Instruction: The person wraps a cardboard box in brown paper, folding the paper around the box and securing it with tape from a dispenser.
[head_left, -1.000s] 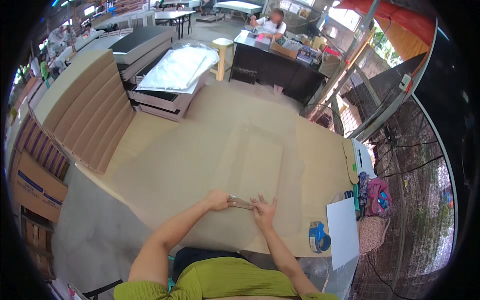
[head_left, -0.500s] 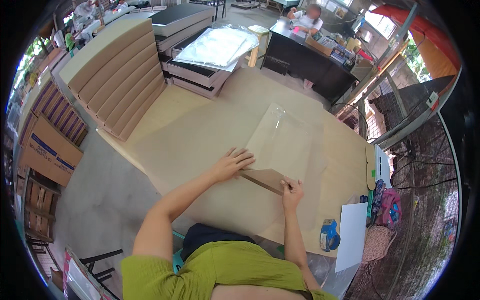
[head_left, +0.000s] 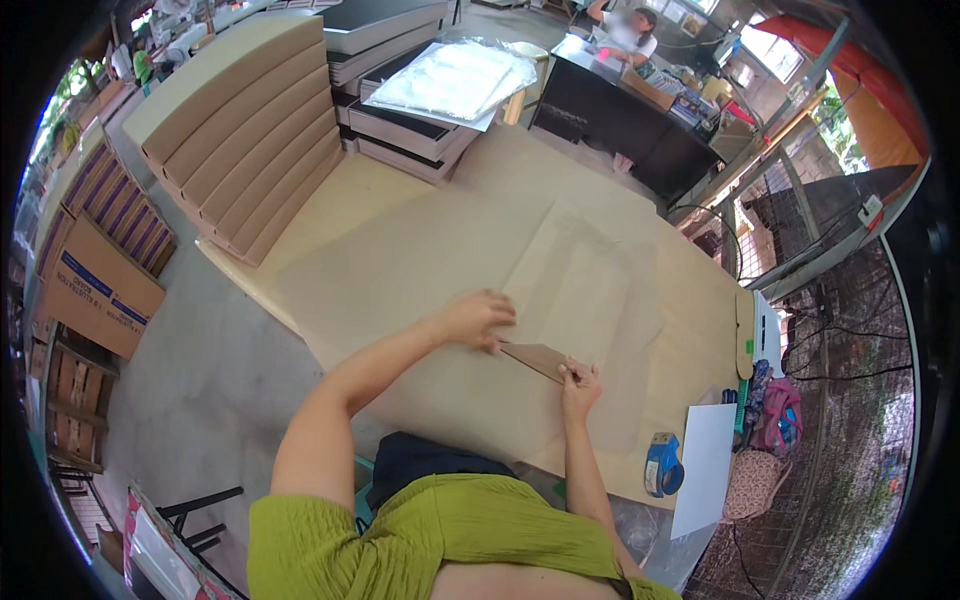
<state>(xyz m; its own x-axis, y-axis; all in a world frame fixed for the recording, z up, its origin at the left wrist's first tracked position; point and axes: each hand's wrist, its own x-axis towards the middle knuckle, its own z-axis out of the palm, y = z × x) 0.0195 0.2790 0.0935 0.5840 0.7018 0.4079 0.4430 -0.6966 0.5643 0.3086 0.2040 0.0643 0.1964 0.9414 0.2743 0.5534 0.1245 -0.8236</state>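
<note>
Comparing with one second ago, we are seeing that the small brown cardboard strip (head_left: 538,358) is now lying further from our body, on the large brown paper sheet (head_left: 420,270) that is covering the table (head_left: 345,195). Our left hand (head_left: 478,318) is resting flat, with fingers close together, on the left end of the strip and is pressing it down. Our right hand (head_left: 580,380) is pinching the right end of the strip between thumb and fingers. We are judging that the strip is being placed or folded along a line on the sheet, and the two hands are now wider apart than before.

Around us, a blue tape dispenser (head_left: 662,465) and a white sheet (head_left: 705,465) are lying near the right edge of the table, well apart from the hands. Stacks of flat cartons (head_left: 245,130) are standing at the far left, and clear plastic bags (head_left: 450,80) are lying on dark boxes behind. Another person is sitting at a dark desk (head_left: 620,120) far away. Nothing is standing between the hands and the strip.
</note>
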